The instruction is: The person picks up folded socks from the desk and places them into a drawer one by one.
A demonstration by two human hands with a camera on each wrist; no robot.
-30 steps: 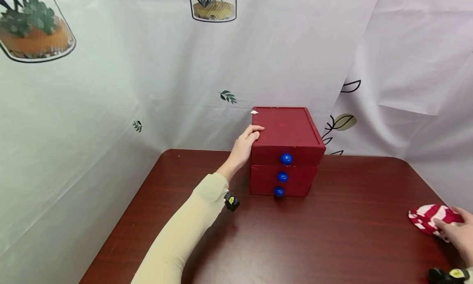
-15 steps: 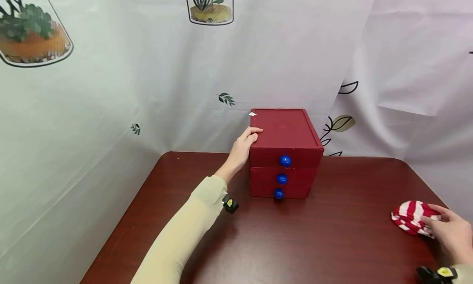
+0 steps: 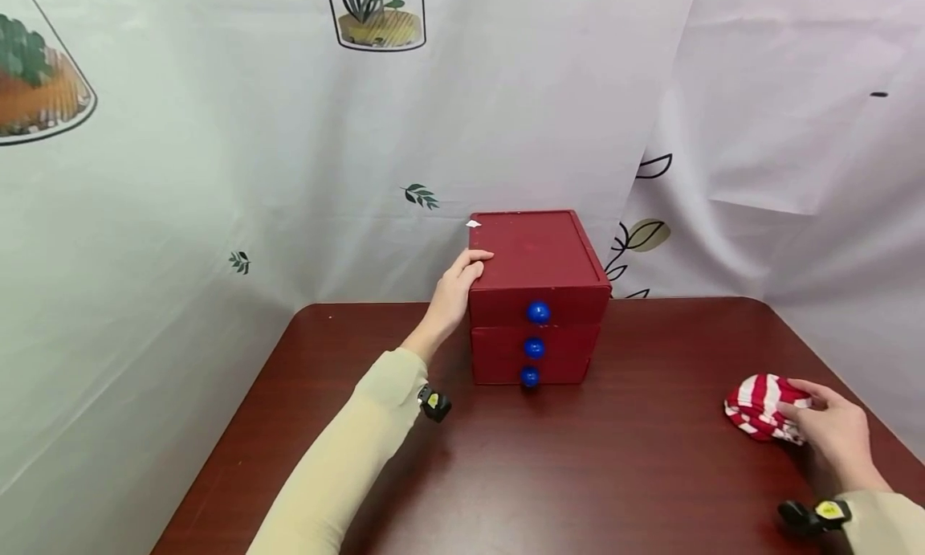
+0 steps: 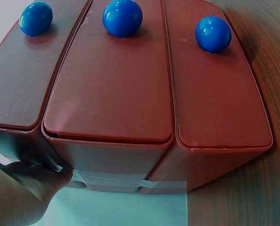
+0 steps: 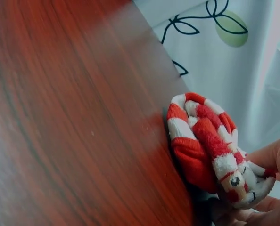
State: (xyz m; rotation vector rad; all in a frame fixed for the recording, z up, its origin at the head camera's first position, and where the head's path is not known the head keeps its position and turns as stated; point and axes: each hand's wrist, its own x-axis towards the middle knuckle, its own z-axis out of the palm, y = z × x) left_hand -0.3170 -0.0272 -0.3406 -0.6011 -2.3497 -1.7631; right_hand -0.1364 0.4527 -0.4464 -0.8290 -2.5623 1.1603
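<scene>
A red drawer unit with three blue knobs stands on the table. My left hand rests at its upper left edge, fingertips on the top; in the left wrist view that hand lies against the unit's side. All three drawer fronts lie flush in their frame. At the right, my right hand grips a balled pair of red-and-white striped socks between thumb and fingers. Fuzzy inner fabric and a small face pattern show on the socks in the right wrist view.
The dark reddish-brown table has rounded far corners. A white curtain with plant prints hangs behind it and along both sides, close behind the drawer unit.
My right hand has moved left and slightly away from me with the socks. The left hand stays at the drawer unit, and the head view has turned slightly right.
</scene>
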